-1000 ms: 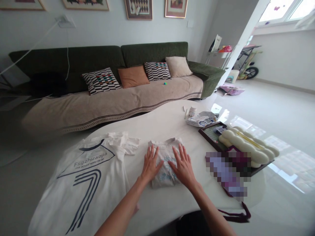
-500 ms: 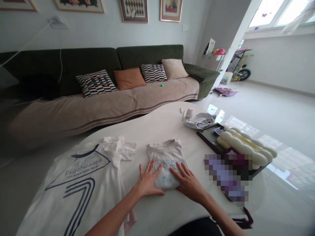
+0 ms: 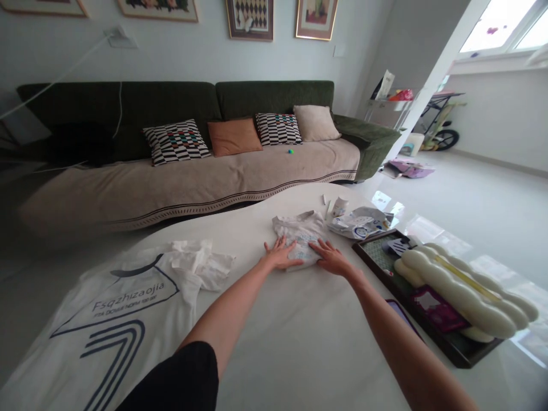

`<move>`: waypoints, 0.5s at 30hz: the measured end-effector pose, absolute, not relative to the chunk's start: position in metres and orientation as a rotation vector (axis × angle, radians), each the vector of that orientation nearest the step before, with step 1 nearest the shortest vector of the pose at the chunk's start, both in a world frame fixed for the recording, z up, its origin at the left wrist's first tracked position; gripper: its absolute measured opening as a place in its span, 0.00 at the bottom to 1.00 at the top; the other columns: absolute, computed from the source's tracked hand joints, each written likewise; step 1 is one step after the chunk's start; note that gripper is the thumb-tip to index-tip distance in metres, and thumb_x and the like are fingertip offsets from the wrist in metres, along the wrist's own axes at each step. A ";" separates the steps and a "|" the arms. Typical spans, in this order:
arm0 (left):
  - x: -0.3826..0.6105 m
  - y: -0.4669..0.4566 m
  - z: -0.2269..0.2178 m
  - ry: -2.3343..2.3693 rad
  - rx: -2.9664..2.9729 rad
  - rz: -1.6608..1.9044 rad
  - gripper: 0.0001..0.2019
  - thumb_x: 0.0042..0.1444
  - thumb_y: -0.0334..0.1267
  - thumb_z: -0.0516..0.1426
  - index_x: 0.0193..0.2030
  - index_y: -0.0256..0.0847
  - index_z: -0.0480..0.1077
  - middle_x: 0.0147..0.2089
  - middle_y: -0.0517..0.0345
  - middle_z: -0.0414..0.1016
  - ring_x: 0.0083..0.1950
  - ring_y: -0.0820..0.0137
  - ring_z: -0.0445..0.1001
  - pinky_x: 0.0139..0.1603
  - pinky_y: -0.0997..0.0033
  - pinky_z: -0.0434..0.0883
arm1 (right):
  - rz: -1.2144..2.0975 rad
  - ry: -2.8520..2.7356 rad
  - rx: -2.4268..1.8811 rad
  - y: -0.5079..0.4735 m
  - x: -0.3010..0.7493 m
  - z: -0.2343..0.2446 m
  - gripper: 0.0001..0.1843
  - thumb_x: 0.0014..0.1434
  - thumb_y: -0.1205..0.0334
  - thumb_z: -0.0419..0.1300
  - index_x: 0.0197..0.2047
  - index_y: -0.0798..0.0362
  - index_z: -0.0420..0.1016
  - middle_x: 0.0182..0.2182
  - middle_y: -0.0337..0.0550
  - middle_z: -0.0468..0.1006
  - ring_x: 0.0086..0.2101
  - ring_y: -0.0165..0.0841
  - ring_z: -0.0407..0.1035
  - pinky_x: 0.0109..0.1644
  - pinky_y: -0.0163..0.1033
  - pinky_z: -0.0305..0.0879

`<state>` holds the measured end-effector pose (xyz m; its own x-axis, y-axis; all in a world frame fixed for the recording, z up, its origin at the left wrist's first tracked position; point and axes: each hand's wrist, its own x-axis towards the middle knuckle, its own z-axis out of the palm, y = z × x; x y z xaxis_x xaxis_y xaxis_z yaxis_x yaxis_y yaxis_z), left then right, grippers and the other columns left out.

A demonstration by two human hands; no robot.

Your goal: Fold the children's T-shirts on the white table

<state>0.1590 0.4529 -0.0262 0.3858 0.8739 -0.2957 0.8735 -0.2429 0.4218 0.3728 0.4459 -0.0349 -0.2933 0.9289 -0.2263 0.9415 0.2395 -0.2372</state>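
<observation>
**Both hands flat on a folded shirt**

The left hand [image 3: 280, 256] and the right hand [image 3: 331, 258] lie palm down, fingers spread and gripping nothing, on the near edge of a small folded shirt [image 3: 302, 235]. The two hands sit side by side with a narrow gap between them, arms stretched well forward. The shirt is a pale bundle with light blue print, resting on the white table [image 3: 299, 337] toward its far side, just beside a heap of crumpled wrappers [image 3: 359, 221] and a small white cup [image 3: 340, 206].

Judging by its look, the shirt is light, soft and limp: it would sag and come unfolded if lifted by one corner, so it seems best taken from underneath or pinched at both sides of the fold. It should slide easily on the smooth table.

To the left, well apart, a large white jersey [image 3: 115, 319] with a dark number is spread flat, a crumpled white cloth [image 3: 197, 264] at its collar. To the right a dark tray [image 3: 449, 342] holds a cream ribbed cushion [image 3: 462, 288]. Beyond the table stands a green sofa [image 3: 205, 103] with pillows.
</observation>
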 end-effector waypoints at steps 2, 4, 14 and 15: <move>0.161 0.462 -0.029 1.482 2.146 0.006 0.43 0.43 0.67 0.48 0.64 0.55 0.41 0.68 0.50 0.27 0.67 0.50 0.28 0.54 0.32 0.30 | -0.489 2.443 1.853 0.452 0.379 -0.038 0.38 0.52 0.67 0.51 0.64 0.39 0.44 0.64 0.43 0.41 0.61 0.47 0.37 0.57 0.56 0.45; 0.165 0.467 -0.032 1.486 2.161 0.016 0.43 0.43 0.67 0.48 0.65 0.55 0.40 0.68 0.51 0.26 0.67 0.50 0.27 0.54 0.32 0.30 | -0.447 2.418 1.866 0.455 0.379 -0.038 0.38 0.51 0.65 0.53 0.64 0.40 0.44 0.64 0.44 0.41 0.61 0.48 0.37 0.57 0.57 0.44; 0.134 0.385 -0.014 1.627 2.174 0.264 0.37 0.53 0.51 0.50 0.66 0.48 0.38 0.68 0.47 0.33 0.67 0.54 0.34 0.59 0.38 0.38 | -0.331 2.531 1.811 0.428 0.327 -0.050 0.26 0.62 0.51 0.39 0.63 0.37 0.45 0.64 0.38 0.43 0.61 0.48 0.35 0.56 0.61 0.44; 0.114 0.363 -0.009 1.648 2.164 0.274 0.36 0.52 0.51 0.51 0.65 0.49 0.39 0.68 0.48 0.35 0.67 0.55 0.34 0.59 0.39 0.38 | -0.300 2.532 1.805 0.429 0.329 -0.053 0.26 0.62 0.53 0.39 0.63 0.37 0.44 0.64 0.38 0.44 0.61 0.47 0.35 0.56 0.61 0.44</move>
